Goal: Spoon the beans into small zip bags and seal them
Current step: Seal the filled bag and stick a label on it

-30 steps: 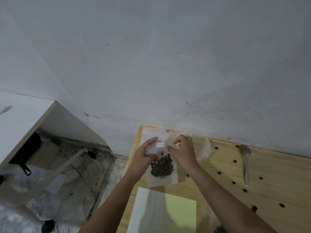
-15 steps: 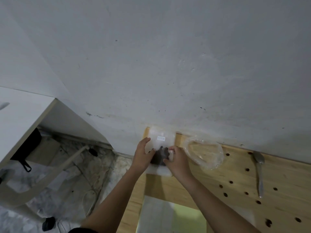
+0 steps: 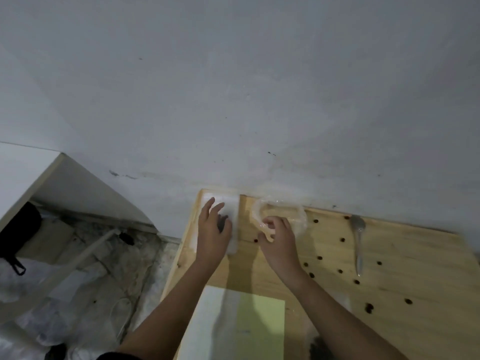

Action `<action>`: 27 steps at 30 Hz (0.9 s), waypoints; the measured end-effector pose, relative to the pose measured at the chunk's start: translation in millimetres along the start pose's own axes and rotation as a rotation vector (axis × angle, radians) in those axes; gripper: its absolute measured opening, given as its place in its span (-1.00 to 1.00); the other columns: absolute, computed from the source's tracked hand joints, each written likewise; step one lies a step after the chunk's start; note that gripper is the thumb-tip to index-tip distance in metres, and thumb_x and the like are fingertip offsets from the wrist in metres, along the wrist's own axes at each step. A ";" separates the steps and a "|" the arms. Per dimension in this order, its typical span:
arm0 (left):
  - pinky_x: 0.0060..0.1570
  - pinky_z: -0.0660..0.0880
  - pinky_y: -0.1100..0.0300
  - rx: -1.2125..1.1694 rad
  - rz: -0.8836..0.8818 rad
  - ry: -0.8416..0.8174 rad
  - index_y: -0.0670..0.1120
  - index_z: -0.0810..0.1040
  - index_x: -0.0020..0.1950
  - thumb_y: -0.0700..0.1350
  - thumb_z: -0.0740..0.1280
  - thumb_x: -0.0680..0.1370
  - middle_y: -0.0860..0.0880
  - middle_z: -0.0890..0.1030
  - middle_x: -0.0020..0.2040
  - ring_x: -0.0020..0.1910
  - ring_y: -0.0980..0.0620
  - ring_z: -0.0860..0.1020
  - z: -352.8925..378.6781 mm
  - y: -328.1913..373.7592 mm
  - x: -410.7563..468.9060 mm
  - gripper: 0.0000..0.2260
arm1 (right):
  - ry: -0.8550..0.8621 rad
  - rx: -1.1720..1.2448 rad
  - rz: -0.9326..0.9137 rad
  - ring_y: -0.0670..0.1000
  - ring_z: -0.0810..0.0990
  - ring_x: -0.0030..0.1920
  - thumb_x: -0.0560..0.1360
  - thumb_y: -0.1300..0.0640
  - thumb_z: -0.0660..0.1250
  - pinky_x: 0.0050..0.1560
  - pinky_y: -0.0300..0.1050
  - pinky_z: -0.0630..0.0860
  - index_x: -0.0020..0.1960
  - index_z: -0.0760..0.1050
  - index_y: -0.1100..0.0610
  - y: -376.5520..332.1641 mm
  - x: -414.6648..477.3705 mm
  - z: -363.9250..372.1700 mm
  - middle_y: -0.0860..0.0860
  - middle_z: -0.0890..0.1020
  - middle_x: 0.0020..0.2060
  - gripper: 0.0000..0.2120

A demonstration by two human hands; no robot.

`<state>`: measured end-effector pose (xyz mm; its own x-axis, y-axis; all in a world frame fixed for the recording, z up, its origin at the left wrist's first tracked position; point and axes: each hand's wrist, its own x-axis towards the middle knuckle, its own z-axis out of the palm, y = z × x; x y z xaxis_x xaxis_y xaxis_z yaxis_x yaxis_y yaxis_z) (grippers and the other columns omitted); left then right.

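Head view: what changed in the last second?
The filled zip bag went from held in both grips to lying flat at the table's far left corner. Left grip now presses it with straight fingers; right grip let go and moved right to the crumpled clear plastic, fingers curled; a hold is unclear. Spoon stayed put.

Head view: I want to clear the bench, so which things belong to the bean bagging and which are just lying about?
Job: zip bag under the left hand; clear bag by the right hand, probably; spoon.
Lying about: green sheet; black bag on the floor.
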<state>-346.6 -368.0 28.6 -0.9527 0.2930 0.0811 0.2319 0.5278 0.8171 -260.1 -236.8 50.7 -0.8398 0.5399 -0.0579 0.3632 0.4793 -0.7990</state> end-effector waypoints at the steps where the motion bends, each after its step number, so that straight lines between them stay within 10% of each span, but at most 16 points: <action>1: 0.23 0.21 0.38 -0.008 0.022 -0.007 -0.15 0.44 0.30 -0.19 0.27 0.57 -0.08 0.30 0.41 0.29 0.19 0.27 6.3 10.9 -10.5 -0.70 | 0.031 0.011 0.012 -0.11 0.43 0.05 0.48 0.26 0.32 0.00 -0.28 0.37 0.14 0.47 0.13 6.4 -8.0 -12.7 -0.07 0.41 0.01 -0.76; 11: 0.26 0.23 0.37 -0.049 -0.041 -0.359 -0.02 0.37 0.33 -0.06 0.29 0.57 0.04 0.38 0.33 0.35 0.08 0.35 102.4 57.8 -180.0 -0.66 | 0.043 -0.064 0.300 0.01 0.42 0.23 0.49 0.21 0.32 0.12 -0.22 0.39 0.24 0.41 0.11 116.4 -121.5 -109.0 0.00 0.42 0.15 -0.67; 20: 0.48 -0.02 0.19 0.151 -0.094 -0.510 -0.12 -0.04 0.53 -0.07 0.22 0.60 -0.06 -0.04 0.56 0.53 0.01 -0.02 141.3 58.6 -237.4 -0.40 | -0.139 -0.222 0.258 0.02 0.28 0.37 0.47 0.25 0.30 0.35 -0.26 0.22 0.32 0.34 0.14 159.3 -185.0 -111.6 0.05 0.34 0.33 -0.57; 27: 0.29 0.15 0.40 0.017 -0.088 -0.417 -0.06 0.33 0.38 -0.22 0.30 0.54 -0.05 0.27 0.44 0.43 0.01 0.25 137.4 56.4 -235.9 -0.59 | -0.013 -0.011 0.364 -0.05 0.40 0.11 0.44 0.31 0.35 0.01 -0.43 0.29 0.25 0.41 0.20 155.0 -185.4 -109.5 0.09 0.36 0.22 -0.61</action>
<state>-81.8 -297.7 -22.8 -0.8088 0.5416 -0.2292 0.1595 0.5772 0.8008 -3.9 -186.8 3.1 -0.6598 0.6677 -0.3447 0.6434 0.2651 -0.7181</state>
